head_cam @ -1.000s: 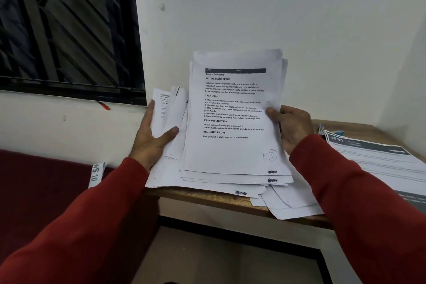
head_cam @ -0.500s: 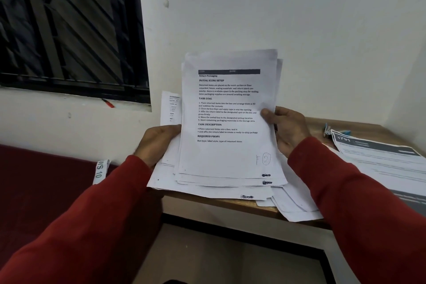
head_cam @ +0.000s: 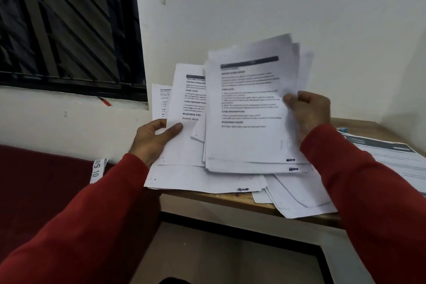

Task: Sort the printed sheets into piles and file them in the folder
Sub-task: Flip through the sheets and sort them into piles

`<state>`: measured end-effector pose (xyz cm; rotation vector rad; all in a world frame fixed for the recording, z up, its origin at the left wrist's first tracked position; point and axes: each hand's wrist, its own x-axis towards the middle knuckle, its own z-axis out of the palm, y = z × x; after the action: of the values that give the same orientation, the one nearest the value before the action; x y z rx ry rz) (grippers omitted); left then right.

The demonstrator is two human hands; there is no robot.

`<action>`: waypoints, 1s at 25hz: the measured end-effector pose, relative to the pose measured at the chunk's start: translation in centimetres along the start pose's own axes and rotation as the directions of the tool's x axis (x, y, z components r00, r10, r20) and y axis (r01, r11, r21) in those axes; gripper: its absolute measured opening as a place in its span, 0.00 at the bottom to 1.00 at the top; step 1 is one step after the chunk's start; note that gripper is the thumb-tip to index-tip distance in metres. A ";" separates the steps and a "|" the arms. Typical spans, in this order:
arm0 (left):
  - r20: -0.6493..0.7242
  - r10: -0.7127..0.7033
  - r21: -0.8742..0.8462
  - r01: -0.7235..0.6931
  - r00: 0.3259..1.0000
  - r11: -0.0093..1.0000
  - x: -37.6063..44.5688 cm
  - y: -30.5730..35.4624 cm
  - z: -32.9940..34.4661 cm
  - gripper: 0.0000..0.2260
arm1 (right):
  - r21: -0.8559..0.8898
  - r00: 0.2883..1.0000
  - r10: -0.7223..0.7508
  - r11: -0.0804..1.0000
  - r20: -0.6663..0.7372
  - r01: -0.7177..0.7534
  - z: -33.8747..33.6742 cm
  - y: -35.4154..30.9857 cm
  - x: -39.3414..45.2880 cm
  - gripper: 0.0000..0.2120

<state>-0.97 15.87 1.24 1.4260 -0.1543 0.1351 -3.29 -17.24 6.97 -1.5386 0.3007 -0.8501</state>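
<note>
right hand [head_cam: 307, 112] pinches the right edge of a thin stack of white printed a4 sheets with a dark header bar [head_cam: 249, 108], thumb on the front face, fingers curled behind. stack stands near upright, long axis vertical, top tipped a bit to the right, bottom edge just above the loose white sheets lying flat on the wooden desk [head_cam: 207, 180]. left hand [head_cam: 153, 139] grips a second, smaller bunch of white printed sheets [head_cam: 186, 122] at its lower left corner, thumb across the front. that bunch sits just left of and partly behind the right-hand stack, also upright.

key relation: the two bunches overlap along the middle, each held on its outer edge, so they part sideways. right hand has the bigger stack. no folder that i can make out; more printed sheets with dark banners [head_cam: 391, 157] lie flat right of the right hand.

vs half a second ago: the right-hand stack has swung right and blurred, the left hand's bunch is now exposed with its text readable, and the left thumb has come round to the front.
</note>
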 end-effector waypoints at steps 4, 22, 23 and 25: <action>0.053 -0.008 -0.045 0.010 0.999 0.999 0.1 -0.1 0.0 0.11 | 0.284 0.988 0.112 0.956 -0.108 -0.077 -3.1 -1.4 2.4 0.07; 0.137 -0.001 -0.145 0.021 0.991 0.989 0.2 -0.2 -0.1 0.15 | 0.278 0.874 0.250 0.880 0.416 -0.384 0.4 -1.0 -1.8 0.17; 0.139 0.001 -0.146 0.019 0.990 0.989 0.3 -0.3 -0.2 0.15 | 0.248 0.858 0.256 0.885 0.446 -0.394 1.1 -0.5 -2.2 0.15; 0.147 0.014 -0.150 0.008 0.989 0.989 0.3 -0.4 -0.3 0.15 | 0.179 0.834 0.251 0.908 0.491 -0.379 2.3 0.0 -2.8 0.12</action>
<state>-0.55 16.13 0.91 1.2846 -0.2831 0.0189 -3.75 -13.74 6.18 -1.3330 0.0820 -0.2315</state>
